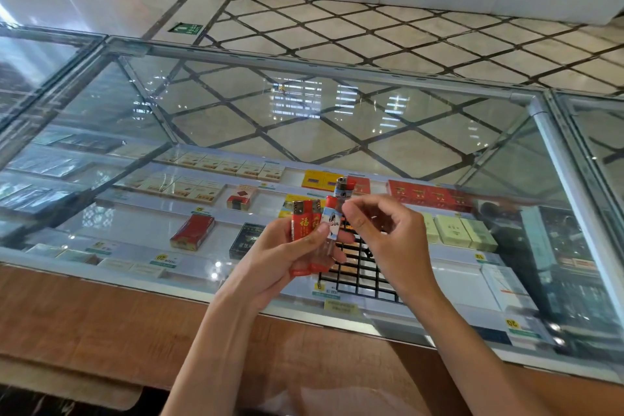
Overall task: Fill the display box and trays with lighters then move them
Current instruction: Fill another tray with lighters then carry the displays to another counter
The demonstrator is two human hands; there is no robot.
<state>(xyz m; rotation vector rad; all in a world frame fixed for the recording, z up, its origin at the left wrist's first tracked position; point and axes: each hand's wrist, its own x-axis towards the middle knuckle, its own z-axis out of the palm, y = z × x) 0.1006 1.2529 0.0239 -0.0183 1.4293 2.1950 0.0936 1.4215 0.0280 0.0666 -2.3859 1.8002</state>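
Note:
My left hand grips a small bundle of red lighters upright above the glass counter; one has a white and blue label. My right hand pinches a single lighter with a red cap and metal top, held just above and to the right of the bundle. Under my hands lies a black grid tray with several cells; my hands hide most of it, and I cannot tell what the hidden cells hold.
The glass counter top covers shelves of cigarette packs and price tags. A wooden ledge runs along the near edge. A metal frame bounds the glass on the right. Tiled floor and white cabinets lie beyond.

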